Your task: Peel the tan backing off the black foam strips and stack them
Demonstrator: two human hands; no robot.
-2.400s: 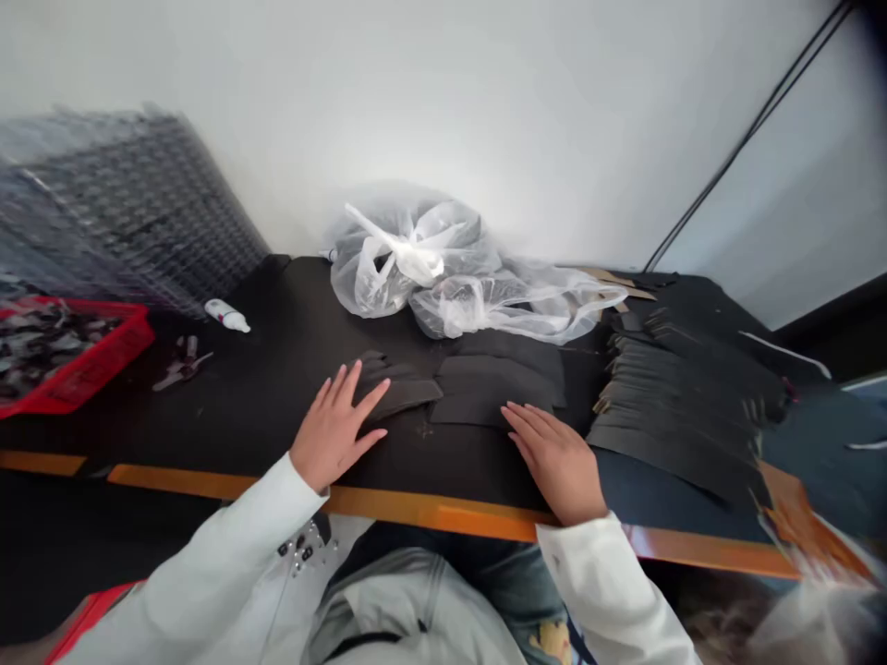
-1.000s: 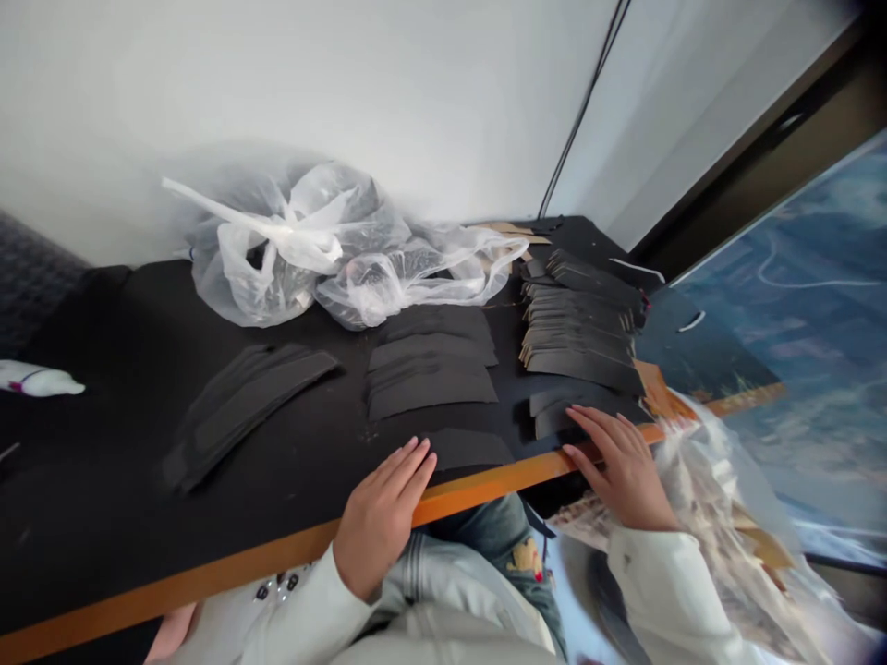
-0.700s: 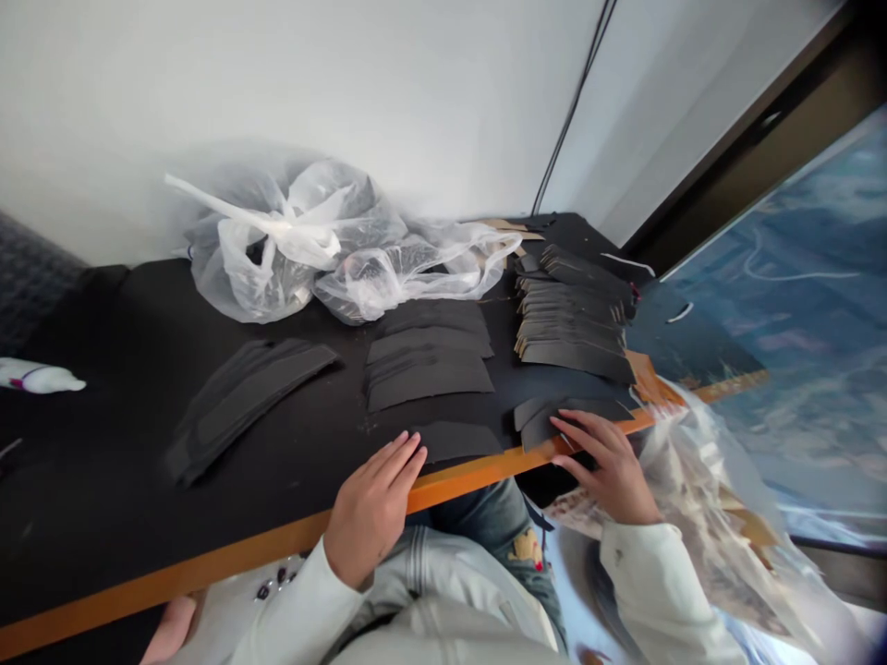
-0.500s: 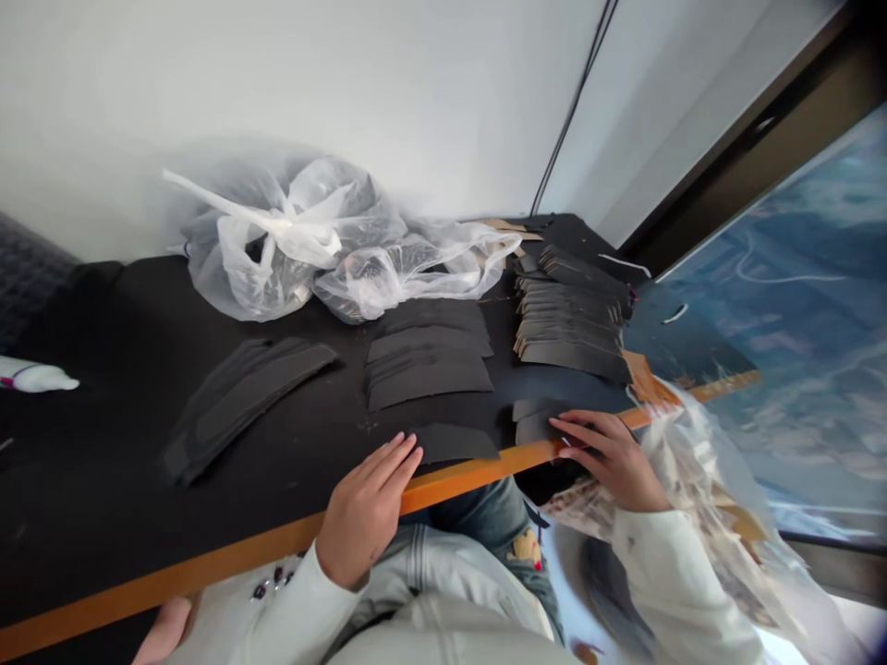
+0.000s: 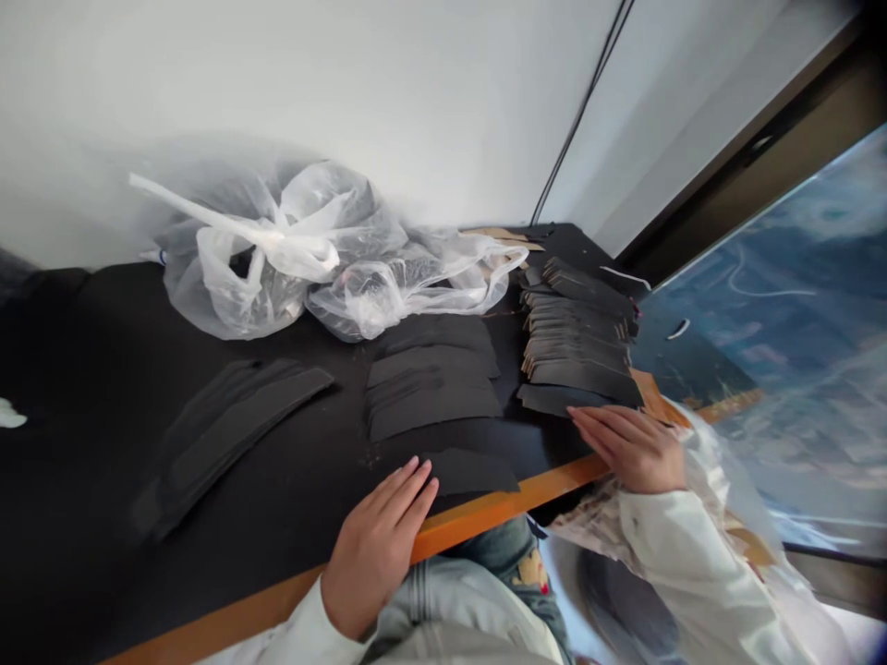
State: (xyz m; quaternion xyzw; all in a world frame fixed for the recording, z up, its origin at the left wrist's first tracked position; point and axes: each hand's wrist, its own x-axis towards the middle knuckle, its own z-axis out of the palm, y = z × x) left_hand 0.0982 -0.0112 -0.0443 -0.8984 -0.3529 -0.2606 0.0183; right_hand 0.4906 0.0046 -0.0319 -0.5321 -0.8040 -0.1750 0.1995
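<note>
My left hand [image 5: 384,540] lies with its fingers stretched at the table's front edge, fingertips touching the left end of a flat black curved piece [image 5: 475,471]. It looks like card or thin sheet; I cannot tell which. My right hand [image 5: 630,448] rests at the edge further right, fingers extended, tips on the right end of another black piece [image 5: 544,399]. Its thumb is hidden. That piece lies just in front of a long overlapping row of similar black pieces [image 5: 578,332] with brown edges. A second overlapping group [image 5: 433,397] lies in the middle.
A fanned group of black strips [image 5: 242,434] lies on the left of the black table [image 5: 291,517]. Knotted clear plastic bags [image 5: 242,296] stand against the wall. Brown pieces [image 5: 499,235] lie at the back. Another plastic bag [image 5: 713,462] hangs near my right arm.
My right hand has moved forward and right, and the black piece under it has slid up to the right-hand row. My left hand stays on its piece. The view has shifted slightly.
</note>
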